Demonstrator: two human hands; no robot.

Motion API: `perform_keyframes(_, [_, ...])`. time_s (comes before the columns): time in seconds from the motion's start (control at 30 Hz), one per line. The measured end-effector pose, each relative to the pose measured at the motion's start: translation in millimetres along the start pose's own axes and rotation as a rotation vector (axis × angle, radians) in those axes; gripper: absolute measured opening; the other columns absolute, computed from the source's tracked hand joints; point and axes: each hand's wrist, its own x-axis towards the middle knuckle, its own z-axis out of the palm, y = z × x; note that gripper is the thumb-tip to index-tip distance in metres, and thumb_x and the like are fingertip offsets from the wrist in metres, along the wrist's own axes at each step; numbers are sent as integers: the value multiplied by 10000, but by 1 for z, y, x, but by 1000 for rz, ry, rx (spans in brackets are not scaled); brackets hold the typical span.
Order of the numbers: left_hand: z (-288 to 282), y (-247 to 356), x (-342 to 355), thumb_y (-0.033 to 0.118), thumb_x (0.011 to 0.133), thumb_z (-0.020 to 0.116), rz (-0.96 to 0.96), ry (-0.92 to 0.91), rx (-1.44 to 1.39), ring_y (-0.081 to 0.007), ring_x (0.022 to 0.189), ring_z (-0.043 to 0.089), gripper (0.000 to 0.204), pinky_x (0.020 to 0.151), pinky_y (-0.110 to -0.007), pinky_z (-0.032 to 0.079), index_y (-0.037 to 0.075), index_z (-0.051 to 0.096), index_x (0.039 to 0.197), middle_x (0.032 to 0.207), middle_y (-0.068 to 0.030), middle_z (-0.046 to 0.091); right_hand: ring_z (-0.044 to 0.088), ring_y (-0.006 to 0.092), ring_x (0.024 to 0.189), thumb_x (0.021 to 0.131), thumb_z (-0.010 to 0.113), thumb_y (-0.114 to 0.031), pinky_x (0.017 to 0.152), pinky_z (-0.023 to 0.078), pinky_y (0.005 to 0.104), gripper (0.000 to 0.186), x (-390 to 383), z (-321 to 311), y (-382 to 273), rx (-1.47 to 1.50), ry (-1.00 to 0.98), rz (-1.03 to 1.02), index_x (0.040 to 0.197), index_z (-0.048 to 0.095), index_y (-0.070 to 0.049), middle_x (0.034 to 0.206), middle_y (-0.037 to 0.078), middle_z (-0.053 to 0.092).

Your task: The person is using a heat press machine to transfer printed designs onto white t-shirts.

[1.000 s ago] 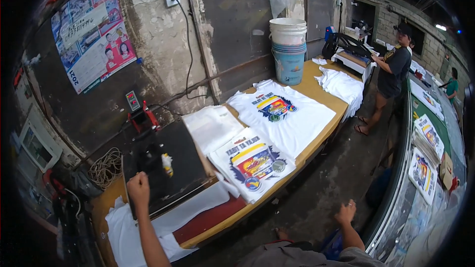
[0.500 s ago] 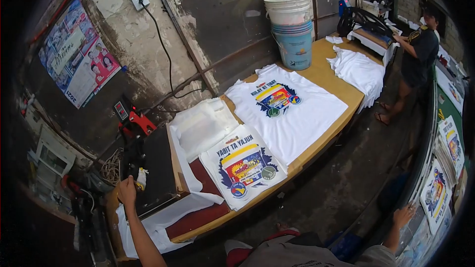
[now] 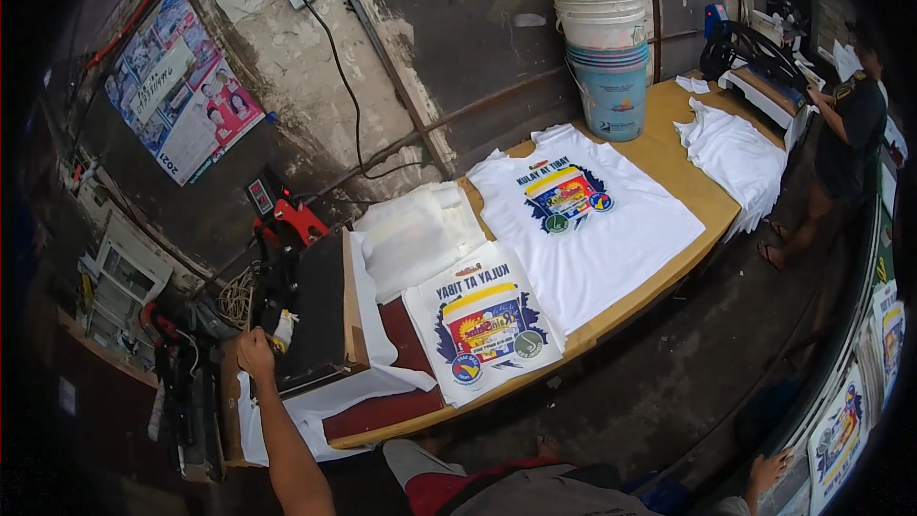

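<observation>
One left hand (image 3: 256,354) at press (image 3: 315,311) edge, floor (image 3: 630,363) between tables (image 3: 671,158)

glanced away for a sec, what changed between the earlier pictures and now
The right hand moved right, from above the floor to the table at right. The black press plate looks tipped up, with more of the red board showing beside the print stack. The left hand stays closed at the plate's front. The printed shirt and buckets stayed put.
</observation>
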Motion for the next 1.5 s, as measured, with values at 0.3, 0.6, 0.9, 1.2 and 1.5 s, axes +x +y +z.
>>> perform_keyframes(0.3, [-1,3,-10,329,873,462,76,152,14,-352,656,627,423,637,-456,446,33,686,671,655,-145,643,402,313,1302,803,670,-245,998,428,439,863,3,7,3,-13,28,-18,1490,163,-118,1481,149,313])
perform_keyframes(0.6, [0,9,-13,307,872,454,84,193,33,-360,663,621,414,639,-460,441,17,668,668,671,-152,639,416,321,1288,818,655,-254,989,442,457,846,6,15,4,-14,42,-27,1488,159,-115,1466,163,330])
perform_keyframes(0.9, [-3,10,-14,291,864,463,82,177,32,-361,700,623,387,657,-454,447,24,663,665,717,-149,651,434,330,1263,824,663,-308,943,483,481,833,10,18,4,-16,71,-33,1479,177,-136,1455,173,326])
perform_keyframes(1.2, [-2,7,-11,314,852,471,53,119,29,-382,742,622,373,681,-460,447,48,683,697,756,-155,663,457,322,1240,836,647,-323,930,494,478,815,6,16,4,-39,82,-46,1475,184,-119,1437,174,344])
perform_keyframes(1.5, [-4,12,-13,322,844,486,46,125,29,-363,712,627,364,661,-438,449,52,690,710,722,-146,660,454,346,1242,839,628,-332,920,495,482,807,9,18,7,-36,77,-76,1472,185,-98,1435,208,341])
